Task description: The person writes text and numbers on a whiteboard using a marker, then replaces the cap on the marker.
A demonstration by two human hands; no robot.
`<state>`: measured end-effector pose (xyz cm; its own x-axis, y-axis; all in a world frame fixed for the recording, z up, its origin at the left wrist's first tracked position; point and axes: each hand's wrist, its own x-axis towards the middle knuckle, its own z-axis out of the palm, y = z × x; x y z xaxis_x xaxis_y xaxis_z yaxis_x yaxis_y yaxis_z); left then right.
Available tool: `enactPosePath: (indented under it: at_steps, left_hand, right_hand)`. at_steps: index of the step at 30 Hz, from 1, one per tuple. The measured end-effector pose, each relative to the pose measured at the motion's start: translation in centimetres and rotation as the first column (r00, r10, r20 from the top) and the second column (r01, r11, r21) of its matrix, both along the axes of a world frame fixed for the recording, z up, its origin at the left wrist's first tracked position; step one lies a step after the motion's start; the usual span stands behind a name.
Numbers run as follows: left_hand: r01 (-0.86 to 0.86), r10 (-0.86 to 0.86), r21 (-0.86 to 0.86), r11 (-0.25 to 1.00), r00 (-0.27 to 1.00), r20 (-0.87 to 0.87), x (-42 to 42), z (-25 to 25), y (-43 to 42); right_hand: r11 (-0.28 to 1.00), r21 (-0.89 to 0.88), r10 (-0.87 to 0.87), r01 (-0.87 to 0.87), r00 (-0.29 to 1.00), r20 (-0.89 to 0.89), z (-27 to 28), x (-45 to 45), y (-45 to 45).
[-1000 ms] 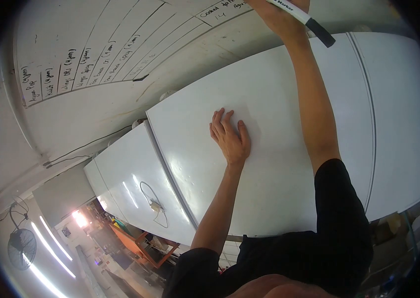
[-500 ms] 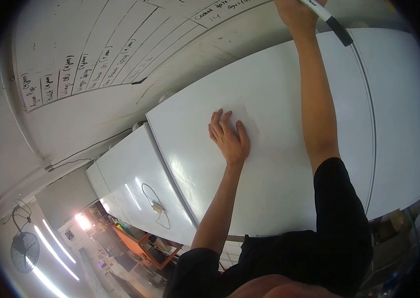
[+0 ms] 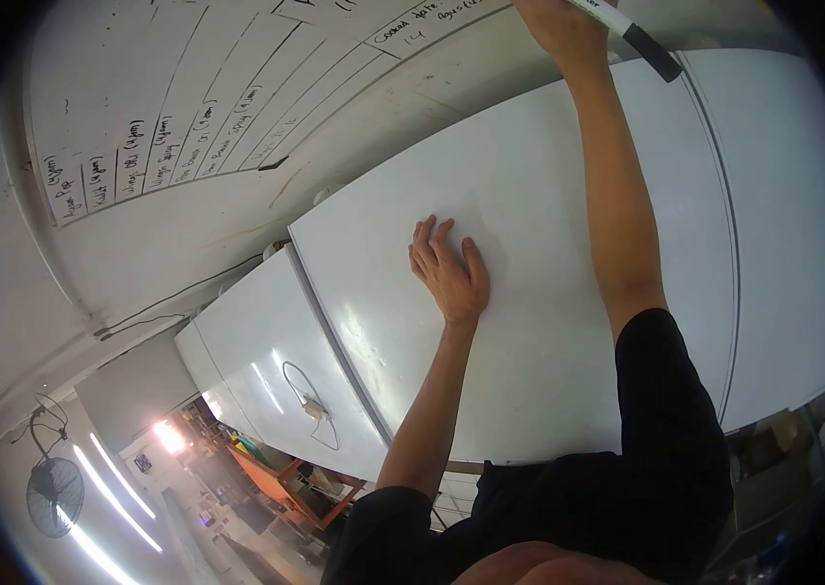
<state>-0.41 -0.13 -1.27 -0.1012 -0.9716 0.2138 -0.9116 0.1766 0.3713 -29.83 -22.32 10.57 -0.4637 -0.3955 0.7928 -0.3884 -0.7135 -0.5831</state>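
My left hand rests on a white, glossy top surface, its fingers apart and nothing in them. At the top edge of the view, my right hand has a black-and-white marker, whose dark end points down to the right; the fingertips are cut off by the frame. Beside it is a whiteboard on the wall, ruled with lines and covered with black handwriting.
A cable with a plug lies on the neighbouring white top at the left. A wall fan is at the lower left. An orange frame stands beyond the white units. Thin cables run along the wall.
My right hand moved right with the marker, then came back slightly left. The whiteboard has shifted a little in view. My left hand has stayed on the white surface.
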Motion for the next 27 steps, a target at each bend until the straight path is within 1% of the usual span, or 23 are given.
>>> enactPosePath:
  at_steps: [1,4,8,10,11,13,20,23,25,27]
  left_hand:
    - [-0.001,0.001,0.004,1.0,1.0,-0.001,-0.02,0.08,0.0]
    - [-0.004,0.004,0.011,1.0,1.0,-0.007,-0.06,0.14,0.04]
    - [0.024,-0.024,0.011,1.0,1.0,0.004,0.5,-0.32,0.09]
    - [-0.002,0.002,0.016,1.0,1.0,-0.028,0.0,0.05,0.08]
    - [-0.015,0.016,0.019,1.0,0.999,-0.043,-0.18,0.17,0.09]
    - [-0.014,0.014,0.011,1.0,1.0,-0.021,-0.08,-0.03,0.05]
    - [-0.026,0.027,0.068,0.997,1.0,-0.008,-0.2,0.19,0.1]
    - [-0.014,0.008,0.072,0.997,0.997,0.081,-0.01,0.03,0.2]
    - [-0.018,0.012,0.076,0.997,0.997,0.075,-0.04,0.04,0.17]
    - [-0.021,0.015,0.081,0.996,0.998,0.069,-0.06,0.08,0.18]
  right_hand:
    - [1.0,0.005,-0.02,0.02,1.0,-0.024,0.02,-0.03,0.01]
    - [0.998,-0.06,-0.016,0.015,1.0,-0.027,-0.12,0.0,-0.47]
    - [0.996,-0.081,-0.024,0.023,1.0,-0.02,-0.25,0.11,-0.62]
    - [0.997,-0.078,-0.008,0.007,1.0,-0.021,-0.3,0.08,-0.68]
    - [0.996,-0.081,-0.027,0.024,0.999,-0.027,-0.29,0.14,-0.67]
    - [0.995,-0.085,-0.063,0.06,0.997,-0.038,-0.27,0.29,-0.65]
    - [0.996,-0.083,-0.033,0.028,0.998,-0.061,-0.34,0.05,-0.71]
    - [0.998,-0.06,-0.004,0.001,0.999,-0.04,-0.41,0.12,-0.69]
    - [0.998,-0.055,0.004,-0.005,1.0,-0.023,-0.3,0.22,-0.64]
    - [0.997,-0.074,0.0,-0.004,0.999,-0.052,-0.38,0.0,-0.8]
